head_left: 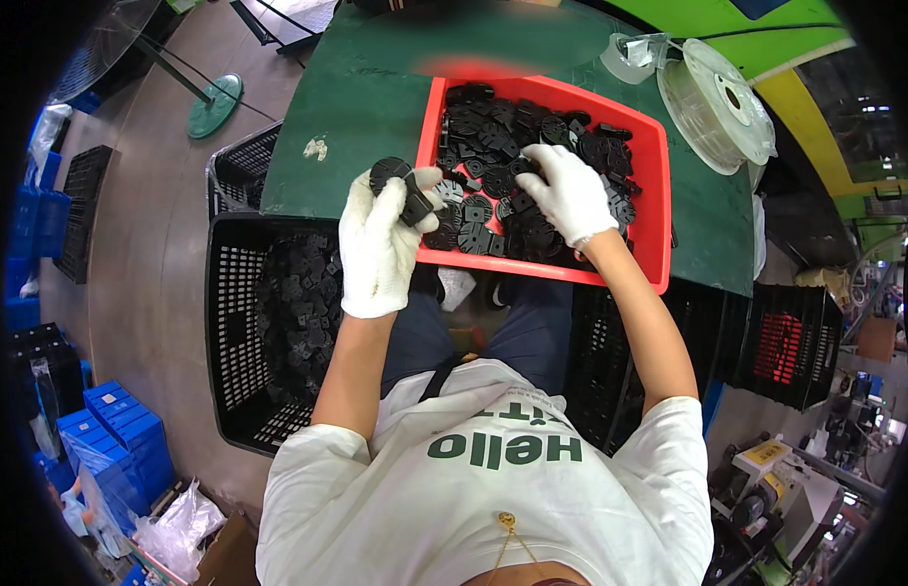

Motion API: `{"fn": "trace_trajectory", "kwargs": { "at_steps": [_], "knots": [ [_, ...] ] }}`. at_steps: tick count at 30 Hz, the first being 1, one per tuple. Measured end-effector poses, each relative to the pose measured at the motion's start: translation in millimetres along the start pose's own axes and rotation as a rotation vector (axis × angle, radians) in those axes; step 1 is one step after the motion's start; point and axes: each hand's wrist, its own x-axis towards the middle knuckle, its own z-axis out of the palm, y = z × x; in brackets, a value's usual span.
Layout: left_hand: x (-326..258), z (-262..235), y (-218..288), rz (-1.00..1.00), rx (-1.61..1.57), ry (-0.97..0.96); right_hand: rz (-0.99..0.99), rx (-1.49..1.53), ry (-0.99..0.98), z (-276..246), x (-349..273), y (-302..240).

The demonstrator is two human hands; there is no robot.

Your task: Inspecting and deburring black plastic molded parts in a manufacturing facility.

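Observation:
My left hand point(376, 249), in a white knit glove, is closed around a round black plastic part point(395, 188) with a blocky side. It holds the part up beside the left wall of a red tray point(659, 205). My right hand point(574, 200), also gloved in white, reaches into the tray. Its thumb and forefinger are apart, just over or touching the heap of black plastic parts point(488, 127). Whether a loose piece lies between those fingertips is hard to tell against the dark heap. Many pieces are round and slotted; others are small and blocky.
The tray sits on a green table point(337, 107). Below its left edge, a black crate point(241, 332) holds more black parts. A clear spool point(717, 105) and a tape roll point(630, 59) lie back right. Blue bins point(122, 439) and a fan base point(215, 105) stand leftward.

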Motion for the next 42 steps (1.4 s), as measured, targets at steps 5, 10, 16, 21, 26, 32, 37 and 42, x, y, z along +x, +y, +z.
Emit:
{"fn": "trace_trajectory", "kwargs": {
  "at_steps": [5,10,16,21,26,32,37,42],
  "knots": [
    [-6,3,-4,-0.064,-0.012,-0.041,0.042,-0.102,-0.112,20,12,-15],
    [-5,3,-5,-0.119,-0.011,-0.084,-0.07,0.124,0.096,6,-1,-32],
    [-5,10,-6,-0.163,0.061,-0.139,-0.331,0.197,0.452,-20,-35,-53],
    [-7,13,-11,-0.244,-0.038,-0.24,-0.452,0.156,0.479,-15,-47,-59],
    [-7,17,-21,-0.227,-0.176,-0.29,-0.477,0.152,0.322,-13,-49,-59],
    [-11,18,-25,-0.168,-0.187,-0.371,-0.584,0.087,0.201,-13,-50,-70],
    [-11,13,-22,-0.213,-0.167,-0.355,-0.597,0.153,0.146,-9,-50,-68],
    [-12,14,-24,-0.111,-0.08,-0.399,-0.594,0.256,0.265,-5,-49,-66]
  ]
}}
